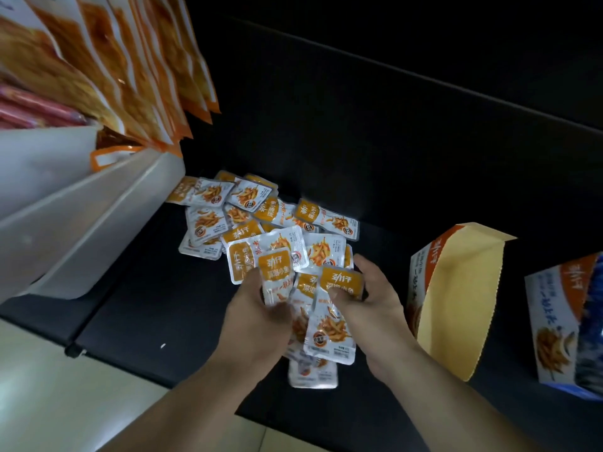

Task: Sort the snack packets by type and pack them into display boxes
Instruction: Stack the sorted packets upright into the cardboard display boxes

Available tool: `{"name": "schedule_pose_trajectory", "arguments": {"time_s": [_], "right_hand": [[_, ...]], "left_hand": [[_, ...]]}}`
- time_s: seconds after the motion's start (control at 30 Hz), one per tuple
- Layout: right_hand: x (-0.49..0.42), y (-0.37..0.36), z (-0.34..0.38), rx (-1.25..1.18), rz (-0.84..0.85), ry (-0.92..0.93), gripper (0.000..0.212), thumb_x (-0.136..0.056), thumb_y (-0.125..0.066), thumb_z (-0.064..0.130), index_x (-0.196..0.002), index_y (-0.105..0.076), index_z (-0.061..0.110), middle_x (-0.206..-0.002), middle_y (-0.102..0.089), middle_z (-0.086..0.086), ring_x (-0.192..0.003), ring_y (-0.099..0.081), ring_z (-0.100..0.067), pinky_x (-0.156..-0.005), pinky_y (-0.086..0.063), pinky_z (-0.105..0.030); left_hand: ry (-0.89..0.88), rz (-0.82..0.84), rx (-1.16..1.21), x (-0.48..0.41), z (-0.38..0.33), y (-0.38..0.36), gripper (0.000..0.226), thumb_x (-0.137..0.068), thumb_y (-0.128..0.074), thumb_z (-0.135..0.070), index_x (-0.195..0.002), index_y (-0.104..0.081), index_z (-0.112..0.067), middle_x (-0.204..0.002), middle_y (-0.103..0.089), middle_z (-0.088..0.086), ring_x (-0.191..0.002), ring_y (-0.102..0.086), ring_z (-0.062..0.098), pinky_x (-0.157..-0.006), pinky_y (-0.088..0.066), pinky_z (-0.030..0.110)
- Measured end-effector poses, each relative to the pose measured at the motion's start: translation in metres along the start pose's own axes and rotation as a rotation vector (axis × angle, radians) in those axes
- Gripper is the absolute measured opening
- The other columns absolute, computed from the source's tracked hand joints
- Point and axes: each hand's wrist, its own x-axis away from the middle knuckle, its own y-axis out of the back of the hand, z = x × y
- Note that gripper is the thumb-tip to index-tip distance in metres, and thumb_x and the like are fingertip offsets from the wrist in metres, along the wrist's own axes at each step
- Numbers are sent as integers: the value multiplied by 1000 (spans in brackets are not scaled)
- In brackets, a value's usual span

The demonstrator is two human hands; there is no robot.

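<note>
Your left hand (261, 308) and right hand (375, 298) each pinch small orange-and-silver foil snack packets (329, 324), gathering a stack for the open orange cardboard display box (456, 295) at right.

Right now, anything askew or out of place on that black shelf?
Mostly the loose pile of snack packets: they lie scattered and overlapping at all angles, unpacked. The open display box on the right is tipped on its side, nothing visible inside. Left hand and right hand each grip packets. No tears or spills visible.
</note>
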Motion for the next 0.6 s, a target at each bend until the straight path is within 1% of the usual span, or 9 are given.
{"name": "schedule_pose_trajectory", "arguments": {"time_s": [0.07, 0.13, 0.2, 0.27, 0.33, 0.37, 0.43, 0.5, 0.6], "right_hand": [[2, 6, 3, 41, -58, 28, 62, -98, -69, 15, -145, -45, 47, -116, -69, 16, -88, -72, -4, -69, -59, -18], [4, 16, 6, 96, -127, 77, 62, -100, -65, 15, -149, -41, 46, -120, -65, 14, -77, -68, 0, -55, -50, -9], [8, 26, 10, 114, -160, 111, 64, -101, -63, 15, -152, -37, 45, -123, -62, 13, -65, -66, 1, -46, -47, -9], [14, 32, 16, 126, -155, 124, 67, -102, -63, 17, -153, -33, 49, -110, -66, 15, -59, -66, -4, -44, -48, -10], [20, 36, 22, 104, -142, 146, 70, -101, -64, 17, -153, -32, 51, -85, -69, 5, -73, -70, -21, -48, -50, -13], [23, 39, 26, 91, -141, 164, 71, -101, -64, 16, -154, -31, 51, -86, -68, -3, -83, -67, -25, -49, -50, -13], [26, 44, 35, 93, -142, 196, 72, -101, -64, 15, -155, -31, 50, -89, -67, -6, -94, -61, -17, -49, -48, -10], [26, 49, 42, 116, -147, 206, 70, -101, -64, 17, -153, -32, 52, -77, -67, 2, -90, -62, -12, -50, -51, -12], [30, 58, 44, 112, -138, 178, 66, -101, -64, 18, -148, -37, 55, -95, -70, -1, -90, -67, -23, -58, -59, -20]], "left_hand": [[22, -74, 26, -3, 0, 2, 37, -96, -62, -1, -111, -64, -35, -94, -75, -23, -88, -71, -6, -58, -56, 11], [-5, -156, -5, -4, 2, 8, 40, -96, -62, 0, -110, -64, -37, -96, -74, -19, -91, -71, -1, -60, -53, 9], [-24, -219, 30, -4, 0, 15, 39, -96, -63, -1, -111, -64, -37, -101, -74, -15, -92, -71, 3, -56, -50, 7], [-55, -224, 109, -4, -4, 19, 40, -96, -66, -2, -114, -64, -38, -104, -75, -14, -95, -74, 5, -59, -55, 12], [-80, -166, 155, -1, -15, 13, 33, -97, -67, -6, -113, -66, -36, -101, -77, -15, -94, -74, 5, -68, -57, 20], [-75, -121, 177, 0, -22, 7, 26, -99, -67, -9, -111, -67, -33, -98, -78, -15, -91, -75, 4, -68, -56, 21], [-21, -18, 239, 5, -36, -10, 16, -102, -64, -15, -110, -67, -29, -93, -78, -16, -83, -75, 1, -62, -54, 17], [7, 72, 231, 8, -45, -25, 13, -104, -62, -23, -112, -65, -32, -97, -78, -13, -84, -74, 3, -60, -54, 19], [-39, 98, 157, 11, -50, -40, 8, -104, -61, -31, -112, -63, -32, -94, -74, -16, -80, -70, -4, -58, -52, 18]]}}
